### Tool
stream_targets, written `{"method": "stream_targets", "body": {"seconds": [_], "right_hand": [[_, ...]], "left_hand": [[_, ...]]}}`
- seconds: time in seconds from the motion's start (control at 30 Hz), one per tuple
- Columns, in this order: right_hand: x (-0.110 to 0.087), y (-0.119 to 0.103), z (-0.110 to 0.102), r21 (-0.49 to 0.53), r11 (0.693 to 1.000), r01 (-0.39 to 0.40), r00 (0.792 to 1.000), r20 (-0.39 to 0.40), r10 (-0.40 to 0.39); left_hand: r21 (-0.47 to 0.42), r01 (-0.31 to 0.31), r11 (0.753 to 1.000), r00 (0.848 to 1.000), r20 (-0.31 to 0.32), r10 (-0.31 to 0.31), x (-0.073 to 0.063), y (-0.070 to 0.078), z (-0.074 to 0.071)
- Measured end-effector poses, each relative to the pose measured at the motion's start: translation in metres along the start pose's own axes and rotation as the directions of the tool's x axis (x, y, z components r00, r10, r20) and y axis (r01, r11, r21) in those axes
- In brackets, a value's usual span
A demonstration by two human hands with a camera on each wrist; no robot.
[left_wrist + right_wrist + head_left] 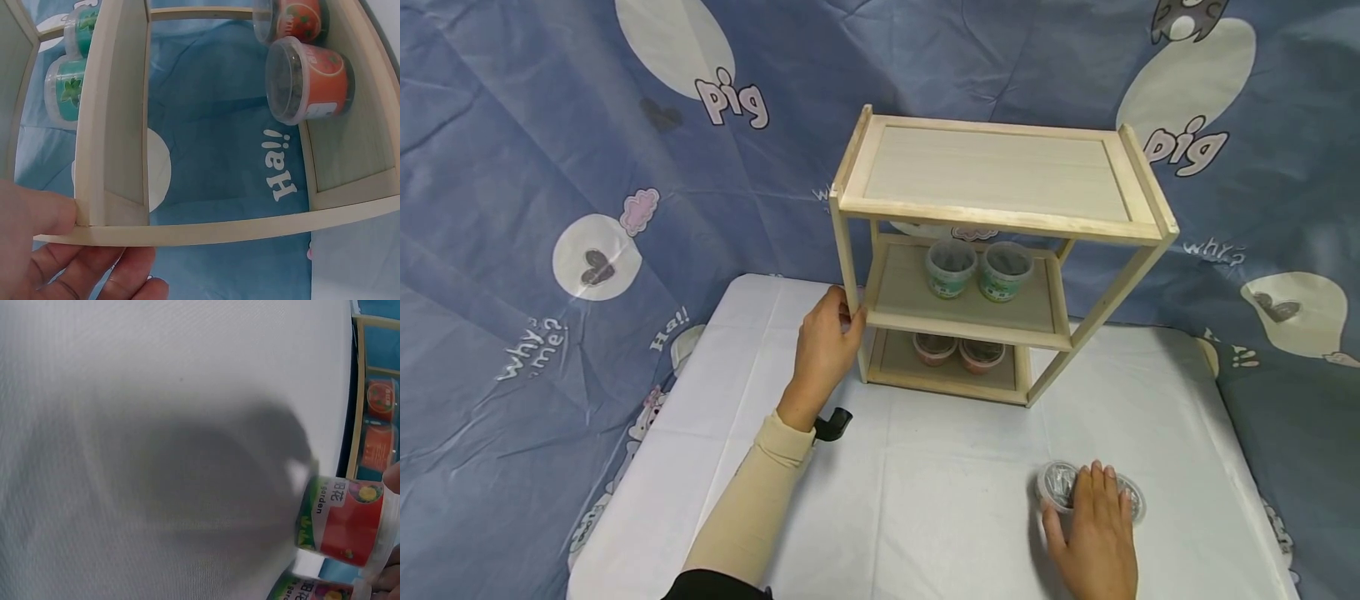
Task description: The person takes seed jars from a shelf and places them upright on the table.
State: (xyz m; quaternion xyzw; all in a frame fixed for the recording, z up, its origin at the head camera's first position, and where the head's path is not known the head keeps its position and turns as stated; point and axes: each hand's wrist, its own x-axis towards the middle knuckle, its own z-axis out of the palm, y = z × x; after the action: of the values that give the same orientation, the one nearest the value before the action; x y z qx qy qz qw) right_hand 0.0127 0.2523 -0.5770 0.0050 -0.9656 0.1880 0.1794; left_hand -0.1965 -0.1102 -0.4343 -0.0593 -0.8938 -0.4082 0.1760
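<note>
My left hand [823,350] grips the left front post of a small wooden three-tier shelf [992,171], thumb on one side and fingers curled behind, as the left wrist view shows. At the right front of the table, my right hand [1097,542] rests over two lidded plastic tubs [1061,485] with its fingers straight. One red-labelled tub [347,519] appears upright on the cloth in the right wrist view, the thumb touching near its lid. Two green-labelled tubs [951,268] stand on the middle tier, and two orange-red tubs [319,81] on the bottom tier.
A white cloth [955,475] covers the table. Blue printed fabric [535,208] hangs behind and along the sides. The shelf stands near the table's back edge. Its top tier [1000,171] has a raised rail at each end.
</note>
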Motion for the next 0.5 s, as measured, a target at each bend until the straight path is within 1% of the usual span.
{"method": "stream_targets", "body": {"seconds": [0.1,0.3,0.5], "right_hand": [[-0.0002,-0.0002,0.0001,0.003,1.000,-0.001,1.000,0.008,0.001],[-0.0001,0.0003,0.0004,0.009,1.000,-0.002,1.000,-0.013,0.003],[-0.0006,0.0022,0.0000,0.012,1.000,-0.009,1.000,0.002,0.009]], "left_hand": [[-0.001,0.003,1.000,1.000,0.000,-0.003,0.0002,0.0003,-0.0003],[0.000,0.010,1.000,1.000,0.002,-0.010,0.0007,0.0002,-0.0011],[0.004,0.002,1.000,1.000,-0.003,-0.002,-0.0003,0.0001,-0.0009]]}}
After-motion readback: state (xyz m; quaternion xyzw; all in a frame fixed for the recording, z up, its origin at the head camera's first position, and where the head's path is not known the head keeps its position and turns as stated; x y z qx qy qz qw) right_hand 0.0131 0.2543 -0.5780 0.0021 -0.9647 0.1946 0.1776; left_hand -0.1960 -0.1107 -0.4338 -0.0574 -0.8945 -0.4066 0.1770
